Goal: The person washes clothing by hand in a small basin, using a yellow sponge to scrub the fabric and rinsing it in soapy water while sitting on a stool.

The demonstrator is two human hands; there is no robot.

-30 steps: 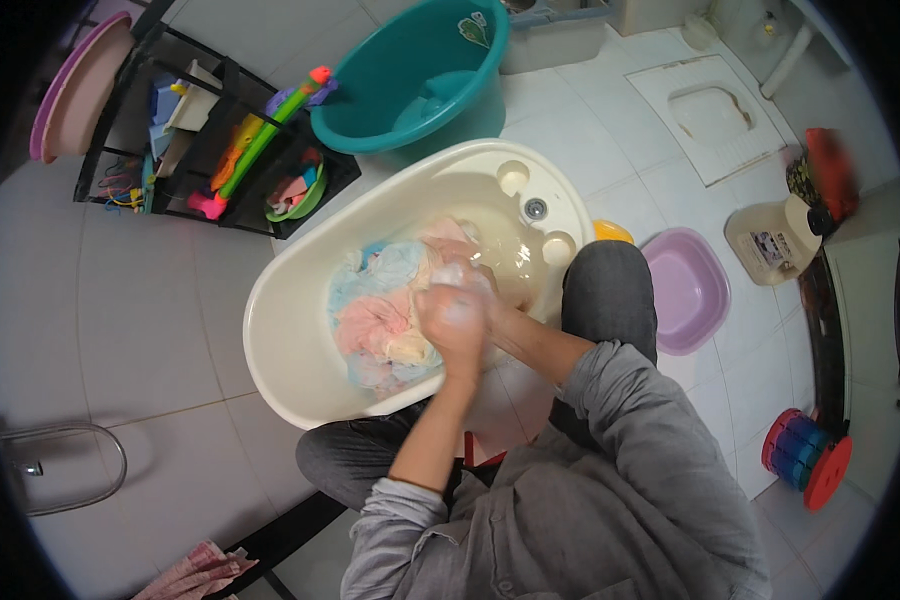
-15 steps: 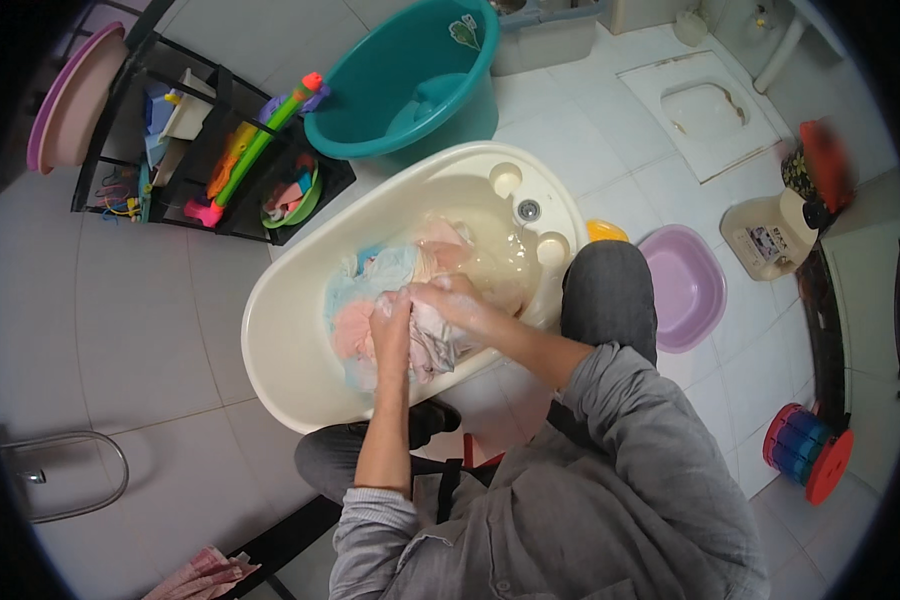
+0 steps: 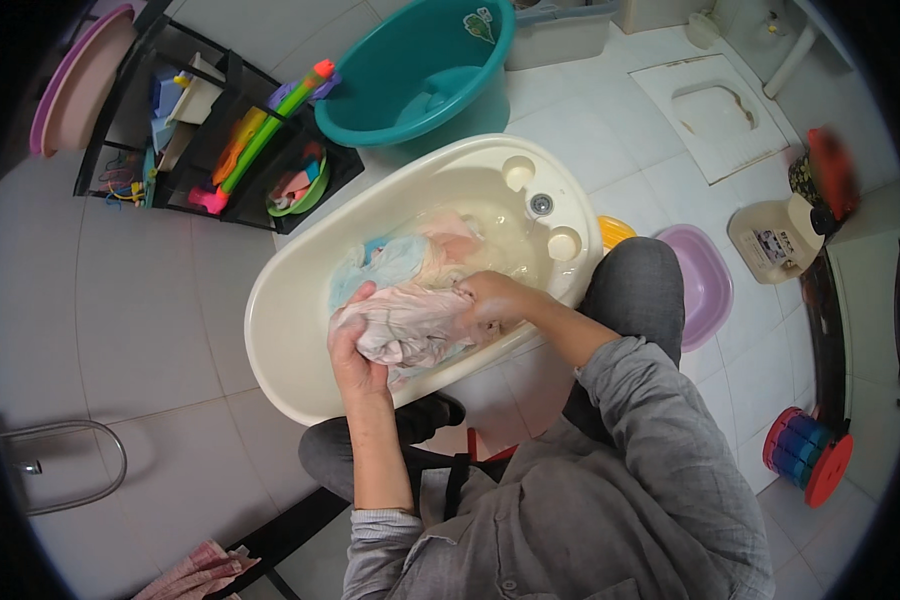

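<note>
Head view: both hands (image 3: 351, 348) (image 3: 498, 297) clamp pale cloth (image 3: 410, 325) inside tub rim (image 3: 258, 338), open water (image 3: 505, 238) beyond.

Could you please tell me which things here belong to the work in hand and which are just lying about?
In use:
pale pink cloth, held in the left hand and right hand
light blue cloth
cream tub

Seemingly idle:
teal tub
lilac basin
beige jug

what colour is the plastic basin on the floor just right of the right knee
Light purple; the basin shows best in the head view.
</note>
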